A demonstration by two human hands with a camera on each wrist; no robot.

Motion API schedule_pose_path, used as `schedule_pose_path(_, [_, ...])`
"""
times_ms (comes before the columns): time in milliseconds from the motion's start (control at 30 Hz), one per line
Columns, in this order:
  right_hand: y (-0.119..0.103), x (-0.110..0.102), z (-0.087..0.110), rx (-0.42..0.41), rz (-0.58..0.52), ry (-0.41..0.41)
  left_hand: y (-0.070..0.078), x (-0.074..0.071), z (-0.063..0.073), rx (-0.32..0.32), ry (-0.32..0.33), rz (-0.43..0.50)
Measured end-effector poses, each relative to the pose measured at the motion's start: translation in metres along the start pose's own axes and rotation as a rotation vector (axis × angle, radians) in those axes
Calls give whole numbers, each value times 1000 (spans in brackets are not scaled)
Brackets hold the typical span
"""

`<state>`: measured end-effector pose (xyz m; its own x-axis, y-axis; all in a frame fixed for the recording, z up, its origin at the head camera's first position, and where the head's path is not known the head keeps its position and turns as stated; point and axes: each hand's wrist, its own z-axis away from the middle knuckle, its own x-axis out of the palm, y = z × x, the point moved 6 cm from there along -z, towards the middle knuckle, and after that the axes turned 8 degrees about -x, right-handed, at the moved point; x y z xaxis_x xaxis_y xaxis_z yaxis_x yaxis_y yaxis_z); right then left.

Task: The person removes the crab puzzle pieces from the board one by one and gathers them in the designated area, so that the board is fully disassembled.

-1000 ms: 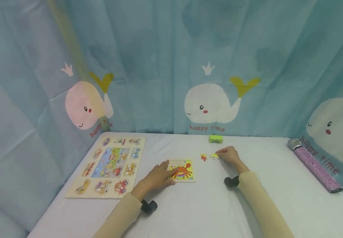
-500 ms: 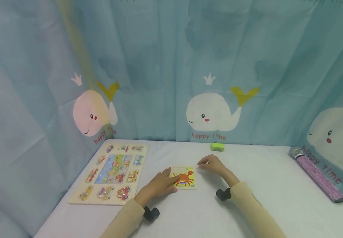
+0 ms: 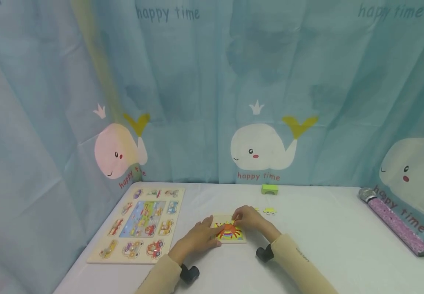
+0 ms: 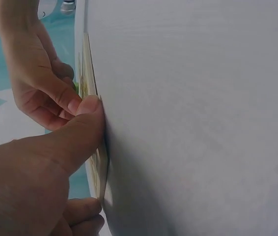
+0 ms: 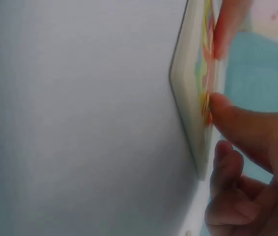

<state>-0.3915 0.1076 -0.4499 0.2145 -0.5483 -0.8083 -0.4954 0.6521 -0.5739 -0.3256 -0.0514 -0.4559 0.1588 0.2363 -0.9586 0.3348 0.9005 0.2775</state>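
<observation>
A small square crab puzzle board (image 3: 239, 240) lies flat on the table in the head view. My left hand (image 3: 197, 239) holds it at its left side, with one digit lying over the crab picture and other fingers along the left edge. At the upper right of the board, my right hand (image 3: 250, 219) pinches a puzzle piece (image 5: 206, 109) with thumb and finger; its picture is mostly covered. A loose yellow puzzle piece (image 3: 269, 211) lies behind the right hand. Beside it only a sliver of another yellow piece (image 3: 257, 209) shows past the hand.
A large vehicle peg puzzle (image 3: 132, 228) lies to the left. At the back stands a green arch block (image 3: 269, 189). A pink glittery microphone (image 3: 396, 222) lies along the right side. A blue whale-print curtain (image 3: 186, 151) hangs behind the white tabletop (image 3: 326, 228).
My right hand has left the loose yellow piece and come left and nearer, onto the board's upper right. The left hand stays on the board. The head view has tilted upward.
</observation>
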Motion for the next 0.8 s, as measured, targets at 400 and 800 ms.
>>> schedule_pose_path(400, [0,2,1,-43,27,42,0,2,0,-7,3,-10])
schedule_pose_path(800, [2,-3,-2,13,27,78,0,-1,0,-4,-2,-8])
